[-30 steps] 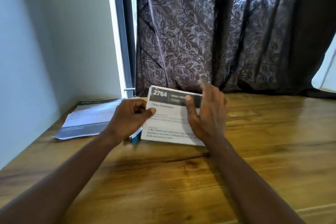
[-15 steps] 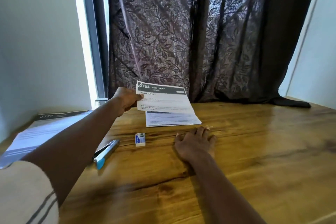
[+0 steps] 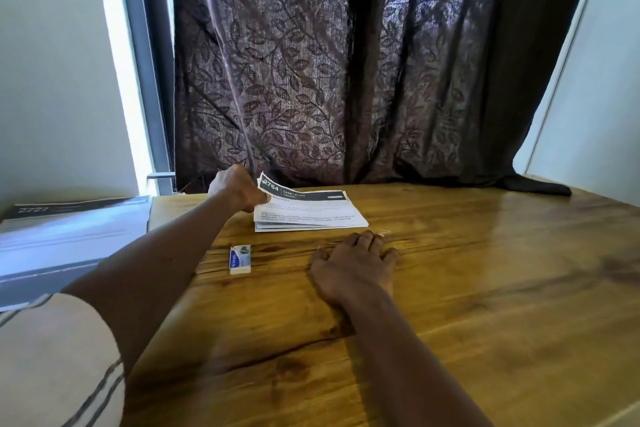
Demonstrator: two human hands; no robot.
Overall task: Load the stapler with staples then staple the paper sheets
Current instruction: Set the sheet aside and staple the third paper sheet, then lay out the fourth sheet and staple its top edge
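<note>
A stack of printed paper sheets (image 3: 311, 211) with a dark header band lies on the wooden table (image 3: 485, 288) near the curtain. My left hand (image 3: 239, 189) pinches the stack's upper left corner, which curls up a little. My right hand (image 3: 353, 263) rests flat on the table just in front of the sheets, fingers spread, holding nothing. A small white and blue staple box (image 3: 240, 259) lies between my arms. The stapler is hidden, probably behind my left forearm.
Another pile of printed papers (image 3: 69, 236) lies at the far left of the table by the wall. A dark leaf-patterned curtain (image 3: 346, 80) hangs behind the table. A pale striped sleeve (image 3: 52, 357) fills the lower left corner.
The sheets held up in both hands have come down onto the table. My right hand let go and settled flat on the wood. My left forearm now covers the stapler.
</note>
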